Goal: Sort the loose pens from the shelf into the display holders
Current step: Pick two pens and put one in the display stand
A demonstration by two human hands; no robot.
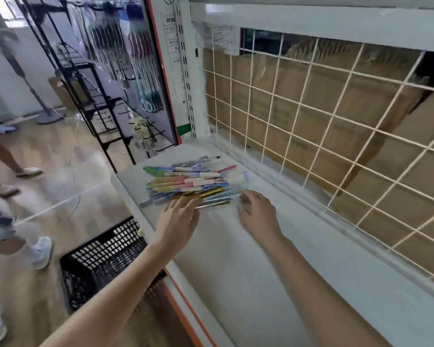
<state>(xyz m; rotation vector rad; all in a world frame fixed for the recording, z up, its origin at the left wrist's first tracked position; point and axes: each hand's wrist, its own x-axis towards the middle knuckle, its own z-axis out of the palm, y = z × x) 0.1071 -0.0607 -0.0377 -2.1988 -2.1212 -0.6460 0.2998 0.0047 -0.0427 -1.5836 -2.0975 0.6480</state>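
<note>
At the far left, people's legs and shoes stand on the wooden floor, and a black plastic crate (103,259) sits on the floor just beside the shelf's near-left edge. Moving right, the left hand (178,221) reaches over the white shelf (248,259), its fingers (186,205) fairly straight and spread, tips touching the near end of the pile of pens (191,184); it holds nothing as far as I can tell. The pile lies at the far left end of the shelf, just beyond both hands, the pens lying roughly parallel with their long axes running left to right across the shelf. The right hand (257,211) rests at the pile's near-right corner, fingers loosely curled down onto the pen ends; blur hides whether it pinches one. Both hands are about equally near, the left at the pens' middle, the right at their tips. Behind, a white wire grid (336,121) fronts cardboard boxes. No display holders are in view.
</note>
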